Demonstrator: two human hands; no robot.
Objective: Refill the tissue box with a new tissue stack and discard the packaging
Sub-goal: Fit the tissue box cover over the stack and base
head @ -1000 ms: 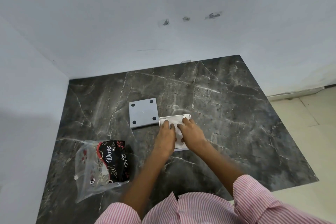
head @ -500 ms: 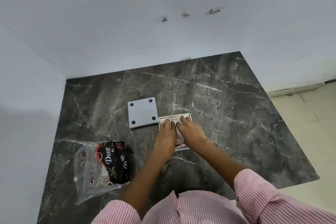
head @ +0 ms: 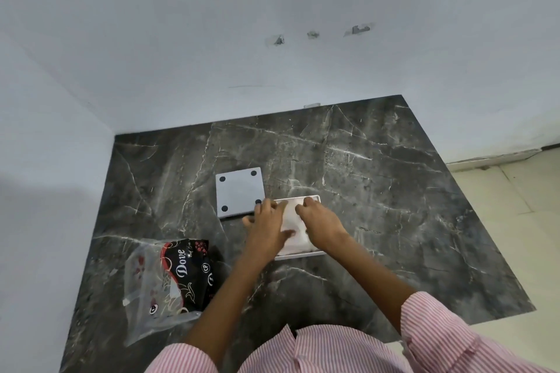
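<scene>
Lying at frame centre, the tissue box (head: 298,254) holds the white tissue stack (head: 291,221), its long axis running toward the person. Both hands press on it, fingers curled: left hand (head: 266,224), right hand (head: 321,221). Centre left lies the lid (head: 239,192); lower left, the packaging (head: 169,281), nearer the left hand.

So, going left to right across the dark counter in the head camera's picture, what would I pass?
Empty Dove wrapper → grey panel with four black dots → left hand → tissue stack in the white box → right hand, then bare marble counter.
</scene>
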